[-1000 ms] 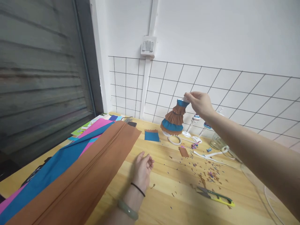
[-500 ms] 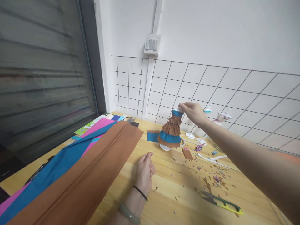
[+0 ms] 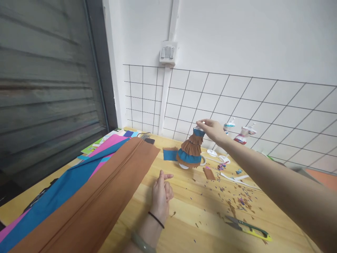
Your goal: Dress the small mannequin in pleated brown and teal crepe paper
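A small mannequin in a tiered brown and blue dress (image 3: 191,149) stands on the wooden table, leaning slightly. My right hand (image 3: 212,130) grips the top of this mannequin at its neck. Nearer to me, my left hand (image 3: 162,191) hovers over or rests on the table, its index finger pointing right and the other fingers curled, with nothing seen in it. A blue piece of cloth with a brown zigzag edge (image 3: 170,154) lies left of the dress, and a small brown piece (image 3: 209,173) lies to its right.
Long brown cloth (image 3: 105,189) and blue cloth (image 3: 68,184) cover the table's left side. Yellow-green snips (image 3: 249,228) lie at the right front, near scattered scraps (image 3: 240,202). Two more small mannequins (image 3: 229,125) (image 3: 246,133) stand behind my right arm. A black wire grid lines the wall.
My left index finger has straightened away from the other fingers. My right hand remains at the mannequin's top, and the view has shifted slightly.
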Demonstrator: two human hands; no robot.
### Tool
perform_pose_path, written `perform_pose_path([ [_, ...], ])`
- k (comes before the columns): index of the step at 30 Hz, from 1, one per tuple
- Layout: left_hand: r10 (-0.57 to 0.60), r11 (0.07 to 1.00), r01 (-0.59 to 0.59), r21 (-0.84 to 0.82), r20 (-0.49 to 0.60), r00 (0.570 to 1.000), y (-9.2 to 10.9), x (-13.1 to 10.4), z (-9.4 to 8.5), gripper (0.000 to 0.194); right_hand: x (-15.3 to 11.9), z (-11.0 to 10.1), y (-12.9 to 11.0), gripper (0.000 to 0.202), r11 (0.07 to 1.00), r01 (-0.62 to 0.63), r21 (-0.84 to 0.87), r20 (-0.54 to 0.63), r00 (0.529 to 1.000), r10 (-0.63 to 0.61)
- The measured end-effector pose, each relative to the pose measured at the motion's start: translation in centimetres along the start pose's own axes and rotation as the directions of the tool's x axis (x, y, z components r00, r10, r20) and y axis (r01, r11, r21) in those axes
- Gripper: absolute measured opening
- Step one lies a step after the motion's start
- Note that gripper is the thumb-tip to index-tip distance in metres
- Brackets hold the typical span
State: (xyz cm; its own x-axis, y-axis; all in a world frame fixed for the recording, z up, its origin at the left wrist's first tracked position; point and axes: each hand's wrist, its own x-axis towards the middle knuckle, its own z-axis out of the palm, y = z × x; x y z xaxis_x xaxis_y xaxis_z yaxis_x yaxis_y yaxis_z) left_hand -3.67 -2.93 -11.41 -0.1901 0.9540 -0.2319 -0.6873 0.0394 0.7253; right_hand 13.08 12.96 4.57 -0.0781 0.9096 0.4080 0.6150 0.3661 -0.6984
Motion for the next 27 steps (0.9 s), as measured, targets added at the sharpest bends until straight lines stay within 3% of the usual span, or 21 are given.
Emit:
perform_pose_path([
  [9,-0.012,1.000,0.012,-0.013,-0.009,1.000,0.2,0.2,-0.3,0.061,-1.0,-1.0,0.6,0.056,0.999,0.023,0.032,0.002,1.000,-0.023],
  [12,-0.014,1.000,0.013,-0.009,-0.015,1.000,0.2,0.3,-0.3,0.059,-2.2,-1.8,2.6,0.054,1.000,-0.010,0.000,-0.075,0.997,0.010],
  [15,-0.007,1.000,0.007,-0.001,-0.019,1.000,0.1,0.4,-0.4,0.054,-4.7,-1.9,6.5,0.043,0.990,-0.112,-0.081,-0.098,0.990,0.104],
  [18,0.004,1.000,-0.004,0.010,-0.019,1.000,-0.2,0.6,-0.5,0.050,-8.2,-0.8,10.8,0.032,0.953,-0.212,-0.215,0.013,0.975,0.220],
  [21,0.021,0.999,-0.020,0.025,-0.019,1.000,-0.4,0.9,-0.8,0.047,-11.6,1.0,13.6,0.030,0.913,-0.217,-0.345,0.151,0.947,0.282],
  [24,0.043,0.998,-0.042,0.043,-0.017,0.999,-0.4,1.1,-1.0,0.044,-13.1,2.4,14.5,0.030,0.892,-0.164,-0.422,0.230,0.932,0.280],
  [27,0.065,0.996,-0.064,0.056,-0.016,0.998,-0.4,1.2,-1.3,0.042,-12.8,2.3,14.5,0.029,0.884,-0.112,-0.453,0.253,0.935,0.248],
])
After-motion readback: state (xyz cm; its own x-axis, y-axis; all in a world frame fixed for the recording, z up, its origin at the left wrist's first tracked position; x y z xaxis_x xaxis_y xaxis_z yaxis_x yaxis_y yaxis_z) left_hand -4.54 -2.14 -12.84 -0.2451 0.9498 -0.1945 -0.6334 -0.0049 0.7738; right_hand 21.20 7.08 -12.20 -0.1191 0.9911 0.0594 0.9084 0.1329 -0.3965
